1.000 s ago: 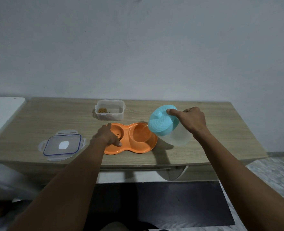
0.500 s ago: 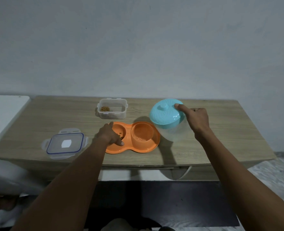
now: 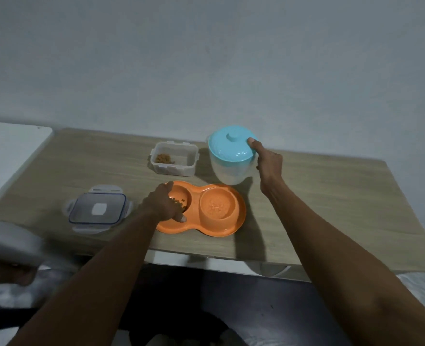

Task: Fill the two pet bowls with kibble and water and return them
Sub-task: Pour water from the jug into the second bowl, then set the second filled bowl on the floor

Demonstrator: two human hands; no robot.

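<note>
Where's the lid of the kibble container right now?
The lid lies flat on the table near its front edge, left of the orange double bowl and in front of the open container.

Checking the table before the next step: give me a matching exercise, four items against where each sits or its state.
Items:
1. pitcher
2. container lid
3. kibble container
4. left compartment of the orange double bowl

States:
A. lies flat at the table's left
B. open, a little kibble inside
C. upright, blue lid on, right hand on it
D. holds kibble, left hand resting on it

Pairs: 1-C, 2-A, 3-B, 4-D
</note>
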